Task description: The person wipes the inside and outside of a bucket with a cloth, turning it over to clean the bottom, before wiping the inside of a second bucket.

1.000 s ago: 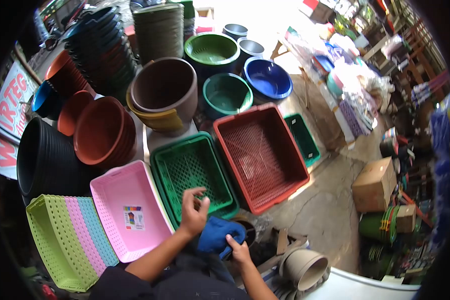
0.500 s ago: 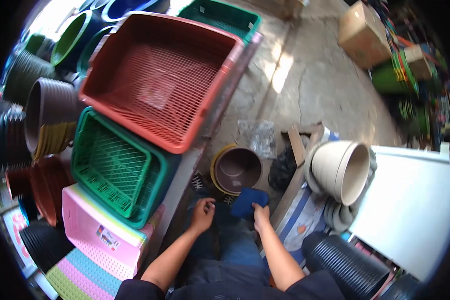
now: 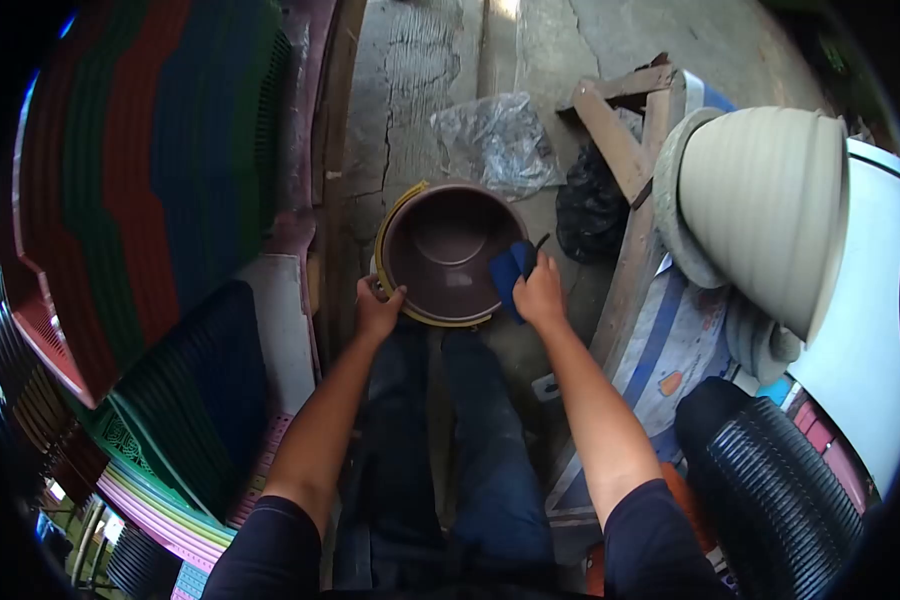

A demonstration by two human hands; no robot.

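Observation:
On the floor between the aisle's two sides stands a round brown pot (image 3: pixel 450 245), with a yellow rim showing around its left and lower edge. My left hand (image 3: pixel 378 308) is closed on the rim at the pot's lower left. A folded blue cloth (image 3: pixel 508 275) is held in my right hand (image 3: pixel 540 290), at the pot's right edge. Part of the cloth overlaps the pot's opening.
Stacked baskets (image 3: pixel 140 170) rise on the left. Crumpled clear plastic (image 3: pixel 500 145) lies beyond the pot, beside a black bag (image 3: pixel 595 205). On the right are a wooden frame (image 3: pixel 620 320), cream pots (image 3: pixel 760 200), black ribbed pots (image 3: pixel 785 490) and a white panel (image 3: pixel 865 310).
Both hands have moved forward to the pot. My left hand has taken hold of its rim, and the cloth has come to its right edge. The view has tilted down and closer.

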